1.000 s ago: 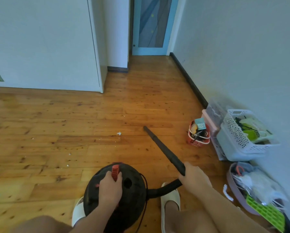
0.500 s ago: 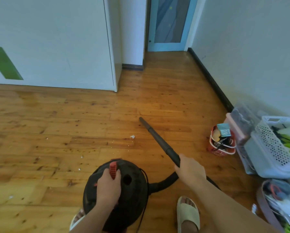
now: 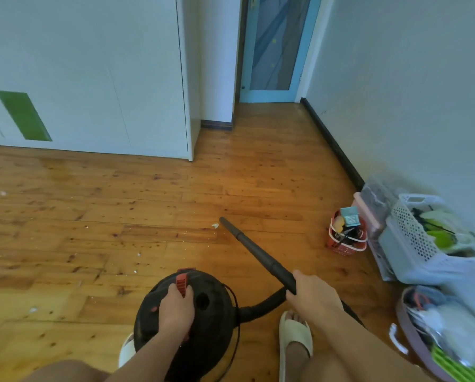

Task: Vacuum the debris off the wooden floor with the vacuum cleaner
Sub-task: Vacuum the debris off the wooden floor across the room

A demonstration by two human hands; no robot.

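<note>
The black canister vacuum cleaner (image 3: 211, 315) is at the near edge of the wooden floor (image 3: 148, 188), between the person's slippered feet; whether it rests on the boards or hangs from the hand is unclear. The left hand (image 3: 175, 310) curls its fingers round the red handle (image 3: 182, 282) on top. The right hand (image 3: 310, 296) grasps the near end of the black wand (image 3: 255, 250), whose tip lies just beside a white scrap (image 3: 215, 225). Finer white crumbs (image 3: 137, 255) dot the boards toward the left edge. A red basket (image 3: 346, 238) and a white perforated basket (image 3: 412, 235) stand along the right wall.
</note>
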